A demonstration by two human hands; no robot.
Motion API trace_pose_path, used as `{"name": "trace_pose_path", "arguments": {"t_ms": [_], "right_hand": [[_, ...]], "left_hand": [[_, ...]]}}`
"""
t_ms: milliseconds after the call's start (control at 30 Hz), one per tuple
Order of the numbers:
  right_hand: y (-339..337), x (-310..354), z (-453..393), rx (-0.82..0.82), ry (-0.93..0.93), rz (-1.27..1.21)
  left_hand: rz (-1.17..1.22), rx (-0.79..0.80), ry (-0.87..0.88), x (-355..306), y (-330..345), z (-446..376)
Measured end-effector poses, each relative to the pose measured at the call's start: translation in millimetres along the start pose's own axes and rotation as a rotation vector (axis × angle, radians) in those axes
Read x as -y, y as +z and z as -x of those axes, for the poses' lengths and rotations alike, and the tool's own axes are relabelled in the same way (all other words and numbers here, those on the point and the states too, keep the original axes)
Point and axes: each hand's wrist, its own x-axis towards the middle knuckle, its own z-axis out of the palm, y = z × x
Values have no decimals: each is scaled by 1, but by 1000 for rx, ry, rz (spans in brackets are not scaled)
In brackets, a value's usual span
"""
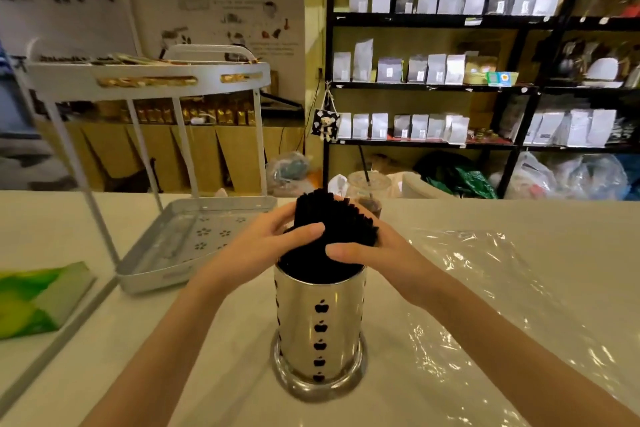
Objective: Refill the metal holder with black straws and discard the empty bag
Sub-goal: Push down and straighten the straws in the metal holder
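A shiny metal holder (320, 326) with black apple-shaped cutouts stands upright on the white counter in front of me. A thick bundle of black straws (329, 218) sticks out of its top, leaning slightly to the right. My left hand (266, 239) wraps the bundle from the left, and my right hand (367, 253) grips it from the right, just above the holder's rim. The empty clear plastic bag (491, 274) lies flat and crumpled on the counter to the right of the holder.
A white two-tier rack (149, 80) with a perforated bottom tray (194, 236) stands at the left. A green box (38, 298) lies at the far left. A plastic cup with a straw (369, 187) sits behind the holder. Black shelves with pouches fill the back right.
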Motion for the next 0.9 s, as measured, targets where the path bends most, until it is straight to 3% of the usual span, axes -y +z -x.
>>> {"name": "trace_pose_path", "arguments": {"t_ms": [100,267,500,700,900], "right_hand": [[-1,2,-2,-31,13,33],[3,10,-3,-51,-16,97],[13,17,9,-30,-129,216],[13,18,20,29,-139,428],[9,25,26,43,-196,547]], "left_hand": [[-68,14,7,-3,-2,-1],[-476,-36,73,-13,6,6],[-518,-148,185,-17,17,25],[-479,-33,170,-7,11,41],[-577,-86,258,-14,-1,43]]}}
